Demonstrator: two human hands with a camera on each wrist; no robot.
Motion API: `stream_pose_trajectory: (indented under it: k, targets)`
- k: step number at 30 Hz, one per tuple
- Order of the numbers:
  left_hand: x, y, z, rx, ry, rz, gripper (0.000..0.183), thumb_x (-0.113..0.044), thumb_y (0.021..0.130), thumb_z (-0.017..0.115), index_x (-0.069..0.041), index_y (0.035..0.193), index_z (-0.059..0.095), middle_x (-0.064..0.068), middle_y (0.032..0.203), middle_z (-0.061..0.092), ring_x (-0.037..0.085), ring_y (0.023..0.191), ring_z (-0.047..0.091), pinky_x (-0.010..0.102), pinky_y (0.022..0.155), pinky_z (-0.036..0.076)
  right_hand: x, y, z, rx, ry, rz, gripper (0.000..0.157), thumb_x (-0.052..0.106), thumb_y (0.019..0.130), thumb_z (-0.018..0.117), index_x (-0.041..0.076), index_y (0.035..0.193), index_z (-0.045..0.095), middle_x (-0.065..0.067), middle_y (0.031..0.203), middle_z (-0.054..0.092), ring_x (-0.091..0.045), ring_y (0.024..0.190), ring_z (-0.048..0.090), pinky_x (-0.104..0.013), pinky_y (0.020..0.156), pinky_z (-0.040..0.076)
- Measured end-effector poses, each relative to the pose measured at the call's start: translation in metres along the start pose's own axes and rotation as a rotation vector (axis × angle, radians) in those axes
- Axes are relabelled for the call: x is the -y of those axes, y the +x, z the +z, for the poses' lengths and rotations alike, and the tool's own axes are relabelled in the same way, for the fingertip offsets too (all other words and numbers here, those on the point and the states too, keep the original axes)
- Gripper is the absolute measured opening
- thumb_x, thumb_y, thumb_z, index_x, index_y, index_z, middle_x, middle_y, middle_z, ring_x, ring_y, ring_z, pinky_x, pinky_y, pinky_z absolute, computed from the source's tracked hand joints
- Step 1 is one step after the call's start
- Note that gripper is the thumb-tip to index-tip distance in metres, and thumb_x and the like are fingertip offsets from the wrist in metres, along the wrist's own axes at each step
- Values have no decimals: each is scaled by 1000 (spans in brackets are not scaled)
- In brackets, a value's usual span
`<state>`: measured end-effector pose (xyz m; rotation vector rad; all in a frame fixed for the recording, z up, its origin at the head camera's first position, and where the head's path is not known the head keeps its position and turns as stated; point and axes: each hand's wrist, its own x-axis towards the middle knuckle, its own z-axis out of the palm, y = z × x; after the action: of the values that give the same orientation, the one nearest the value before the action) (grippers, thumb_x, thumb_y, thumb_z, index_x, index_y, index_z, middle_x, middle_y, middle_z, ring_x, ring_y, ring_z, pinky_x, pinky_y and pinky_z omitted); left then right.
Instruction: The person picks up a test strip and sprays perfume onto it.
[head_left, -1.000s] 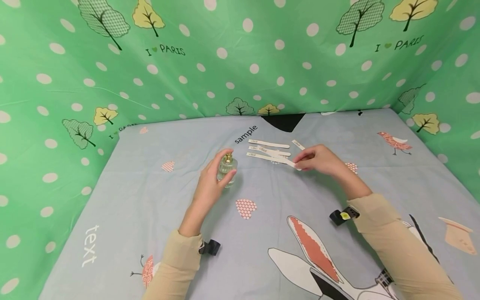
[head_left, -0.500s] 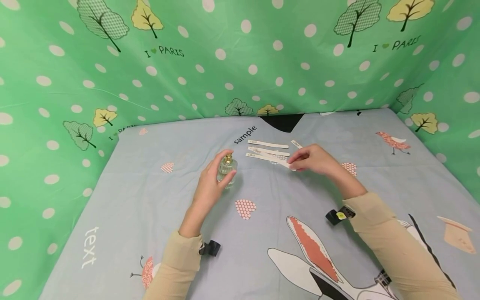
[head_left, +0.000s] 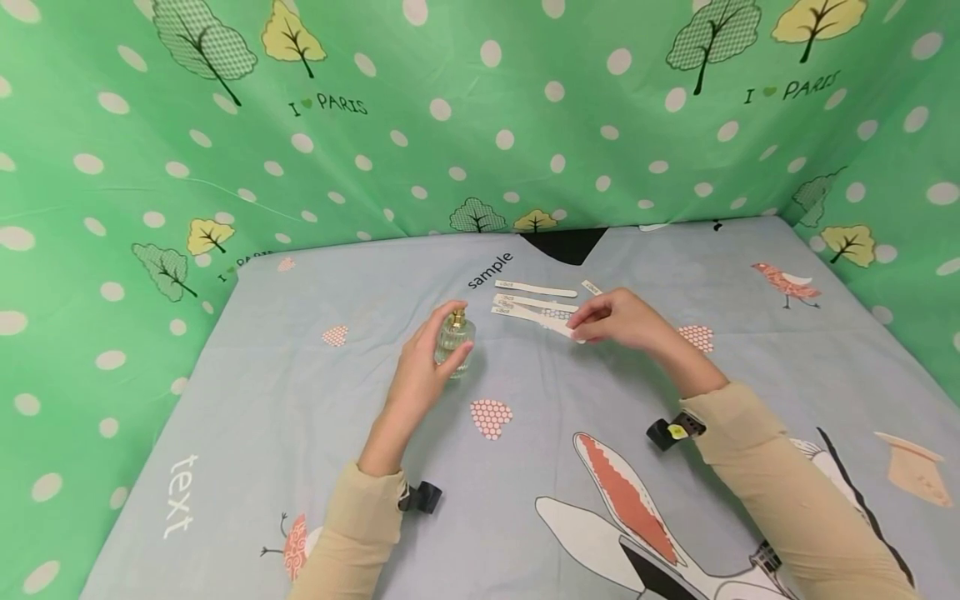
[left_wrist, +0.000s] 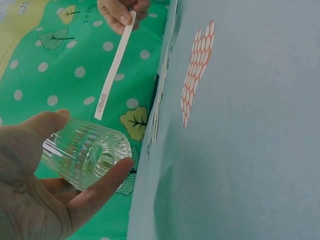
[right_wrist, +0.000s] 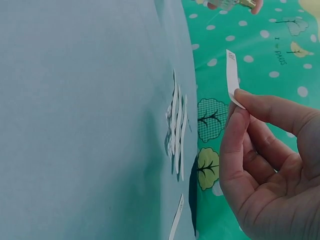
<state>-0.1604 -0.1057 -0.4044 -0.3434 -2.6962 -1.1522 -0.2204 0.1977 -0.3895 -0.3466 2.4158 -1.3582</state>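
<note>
My left hand (head_left: 417, 367) grips a ribbed clear glass perfume bottle (head_left: 452, 340) with a gold spray neck. One finger lies over its top, and the thumb is along the side. In the left wrist view the base of the bottle (left_wrist: 95, 152) is tilted toward the camera. Between thumb and fingertips, my right hand (head_left: 618, 318) pinches one end of a white paper test strip (left_wrist: 115, 70). Its free, printed end points toward the bottle, with a gap between them. In the right wrist view the strip (right_wrist: 231, 72) rises above the cloth.
Several similar white paper strips (head_left: 534, 288) lie side by side on the grey-blue printed cloth (head_left: 555, 383), beyond the hands. Another strip (head_left: 591, 287) lies apart, partly behind the right hand. A green dotted curtain (head_left: 420, 158) closes off the back and sides.
My right hand has shifted a little to the left with the pinched strip, toward the bottle. My left hand and the bottle have stayed nearly still.
</note>
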Motion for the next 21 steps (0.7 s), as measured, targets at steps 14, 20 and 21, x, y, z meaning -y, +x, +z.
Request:
stream_pose_trajectory:
  k: [14, 20, 21]
  targets:
    - [-3, -1, 0, 26, 9, -29, 56, -22, 94, 69, -26, 144, 46, 6, 147, 55, 34, 129, 57, 55, 107, 49, 5, 2, 4, 39, -16, 5, 22, 9, 89, 72, -6, 105, 72, -5, 89, 75, -16, 77, 71, -36, 79, 62]
    - [-3, -1, 0, 30, 17, -28, 56, -22, 94, 69, -26, 145, 46, 6, 149, 53, 34, 130, 56, 54, 109, 47, 7, 2, 5, 54, -10, -2, 22, 8, 89, 72, -7, 105, 72, -4, 87, 75, -16, 77, 71, -36, 79, 61]
    - [-3, -1, 0, 29, 16, -26, 56, -22, 94, 70, -25, 145, 46, 6, 149, 53, 34, 131, 56, 54, 109, 47, 7, 1, 5, 58, -8, -4, 22, 8, 89, 72, -7, 105, 71, -4, 86, 76, -16, 77, 71, -36, 79, 61]
